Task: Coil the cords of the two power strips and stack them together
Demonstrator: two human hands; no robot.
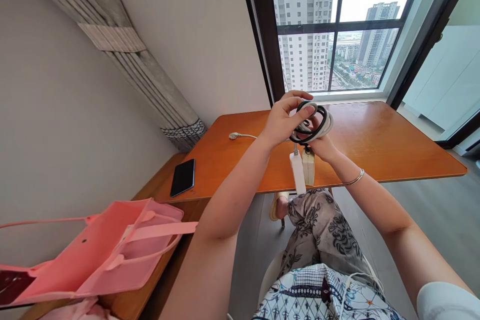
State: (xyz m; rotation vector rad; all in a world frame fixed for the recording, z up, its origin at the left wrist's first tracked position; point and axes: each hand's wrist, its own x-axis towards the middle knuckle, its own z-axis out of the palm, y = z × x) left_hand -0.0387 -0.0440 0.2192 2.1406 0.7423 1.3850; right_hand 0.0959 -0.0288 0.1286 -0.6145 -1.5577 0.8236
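Observation:
Over the wooden table, my left hand [284,119] has its thumb and fingers closed on a looped bundle of black and white cables [325,125]. My right hand [323,146] grips the same bundle from below and to the right, its fingers partly hidden behind the loops. Below the coil are a white power strip [298,174] and, beside it, a beige block [308,167], both with cords running up to the bundle. A white plug [234,136] lies on the table to the left, its cord passing behind my left forearm.
On the left part of the orange-brown table [367,145] lies a black phone [182,177]. A pink bag [101,250] stands open on the wooden surface at lower left. A window [337,25] is behind the table, and a tied curtain [150,80] hangs at left.

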